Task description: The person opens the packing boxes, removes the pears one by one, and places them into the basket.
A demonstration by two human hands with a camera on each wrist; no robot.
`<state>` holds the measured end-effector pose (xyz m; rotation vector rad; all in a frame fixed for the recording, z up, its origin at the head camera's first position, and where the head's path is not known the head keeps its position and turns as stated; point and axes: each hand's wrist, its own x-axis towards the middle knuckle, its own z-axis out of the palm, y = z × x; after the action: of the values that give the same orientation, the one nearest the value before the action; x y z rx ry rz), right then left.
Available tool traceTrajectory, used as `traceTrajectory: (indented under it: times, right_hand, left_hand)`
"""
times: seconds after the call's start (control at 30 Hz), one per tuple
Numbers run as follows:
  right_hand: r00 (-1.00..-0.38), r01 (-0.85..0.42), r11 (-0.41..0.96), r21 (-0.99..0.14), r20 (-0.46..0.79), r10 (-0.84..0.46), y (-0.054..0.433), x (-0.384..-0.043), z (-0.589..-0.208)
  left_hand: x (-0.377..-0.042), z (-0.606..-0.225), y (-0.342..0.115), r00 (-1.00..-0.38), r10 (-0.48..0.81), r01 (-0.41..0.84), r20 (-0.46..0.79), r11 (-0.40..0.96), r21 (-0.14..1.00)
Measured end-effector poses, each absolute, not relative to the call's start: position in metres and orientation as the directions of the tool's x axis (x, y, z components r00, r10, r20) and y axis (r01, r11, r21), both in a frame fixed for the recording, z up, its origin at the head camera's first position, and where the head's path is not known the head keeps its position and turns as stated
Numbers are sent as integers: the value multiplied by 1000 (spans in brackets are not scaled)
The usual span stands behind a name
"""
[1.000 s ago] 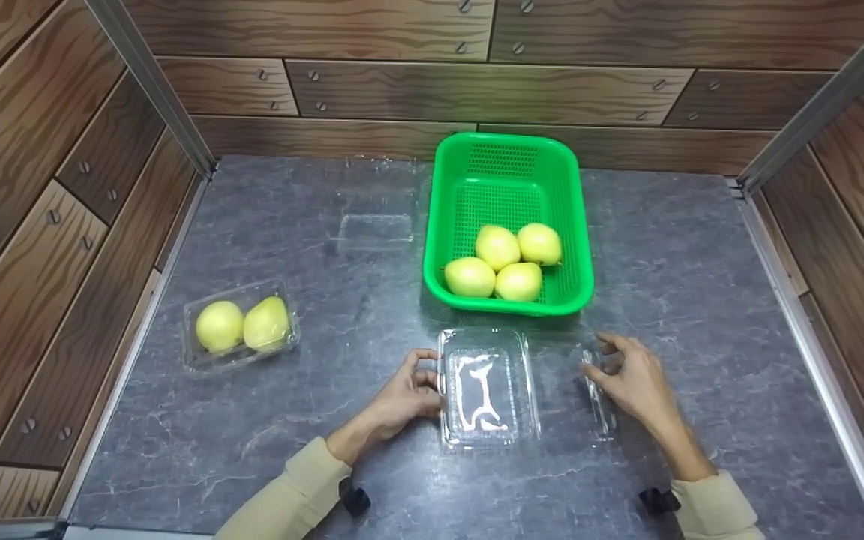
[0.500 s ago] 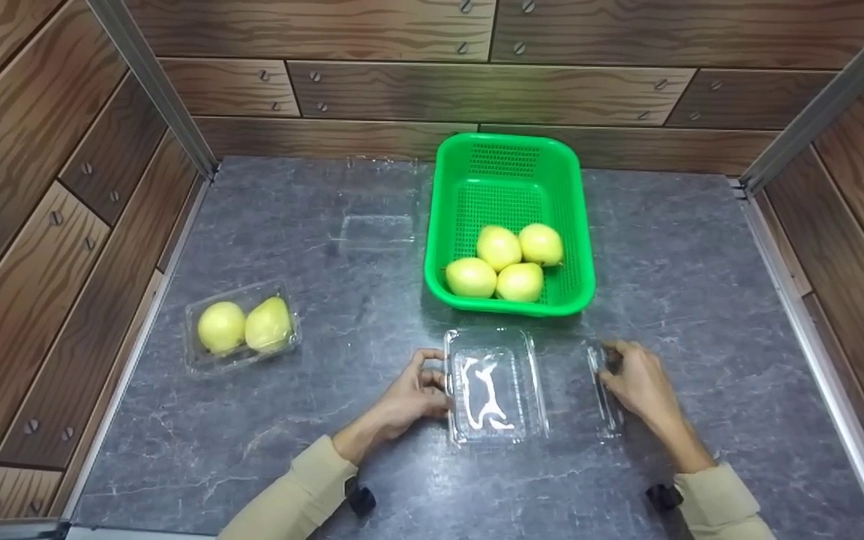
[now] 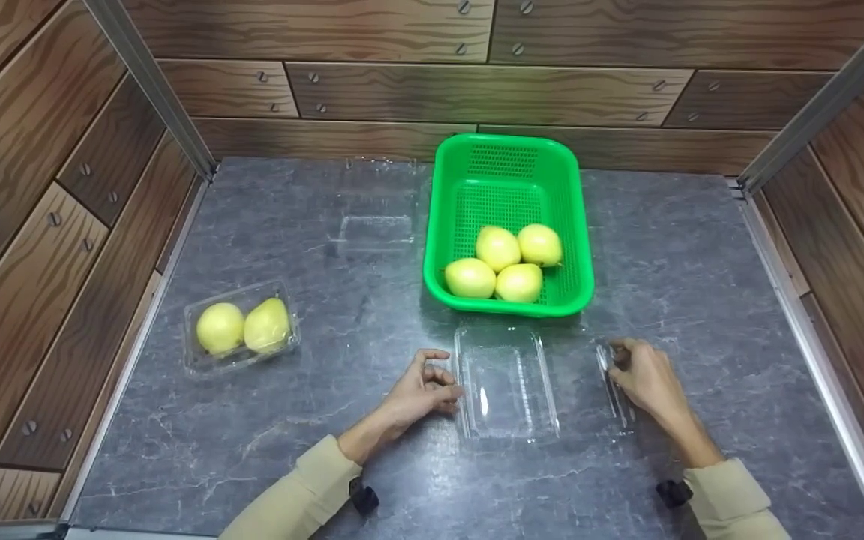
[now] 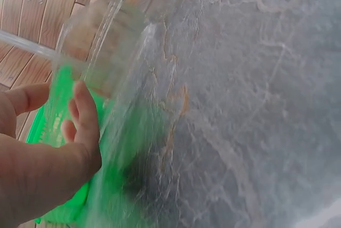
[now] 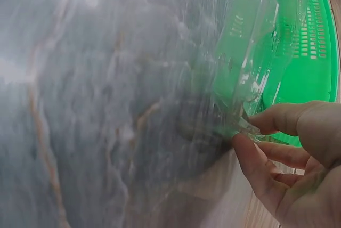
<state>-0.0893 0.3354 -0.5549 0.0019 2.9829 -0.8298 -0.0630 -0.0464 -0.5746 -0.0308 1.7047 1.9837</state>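
Note:
A clear plastic clamshell container [image 3: 503, 390] lies opened out in front of me, below the green basket. Beside its left edge is my left hand [image 3: 418, 390], with fingers loosely bent and apart; the left wrist view shows a gap between the thumb [image 4: 33, 98] and the nearest finger. Whether it touches the rim cannot be told. My right hand [image 3: 651, 379] pinches the container's right edge between thumb and finger, as the right wrist view shows. The green basket [image 3: 436, 217] holds several yellow-green pears [image 3: 518, 283].
To the left lies a clear container [image 3: 199, 367] with two pears [image 3: 267, 324] in it. Another clear container [image 3: 376, 225], hard to see, lies left of the basket. Wood-patterned walls [image 3: 387, 90] enclose the grey marbled table [image 3: 312, 300] at the back and sides.
The opened container has shifted a little to the right, and both hands have moved right with it. The bright glare on its base has shrunk. The basket and pears stay put.

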Motion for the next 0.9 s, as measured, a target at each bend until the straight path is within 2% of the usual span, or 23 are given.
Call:
traceTrajectory:
  times: [0.13,0.27,0.43,0.53,0.67,0.9]
  right_hand:
    - [-999,3,864,-503,-32,-15,339,-92,-553]
    - [-999,-17,868,-496,-22,-32,342,-93,-551]
    - [-998,-32,872,-488,-28,-52,343,-94,-549]
    - [-998,-33,874,-485,-31,-54,344,-95,-548]
    - [-998,-36,873,-486,-25,-55,345,-96,-546]
    - [-997,-52,878,-476,-22,-71,348,-98,-546]
  left_hand:
    - [-65,-571,-49,-904,338,-262,-262,45,964]
    - [-68,-566,-52,-932,348,-56,-105,146,988]
    - [-74,-564,-54,-911,395,235,120,256,938]
    - [-79,-562,-56,-863,455,398,221,341,852]
    - [-87,-560,-57,-757,565,591,327,380,712]
    - [-98,-558,-53,-585,712,778,388,357,517]
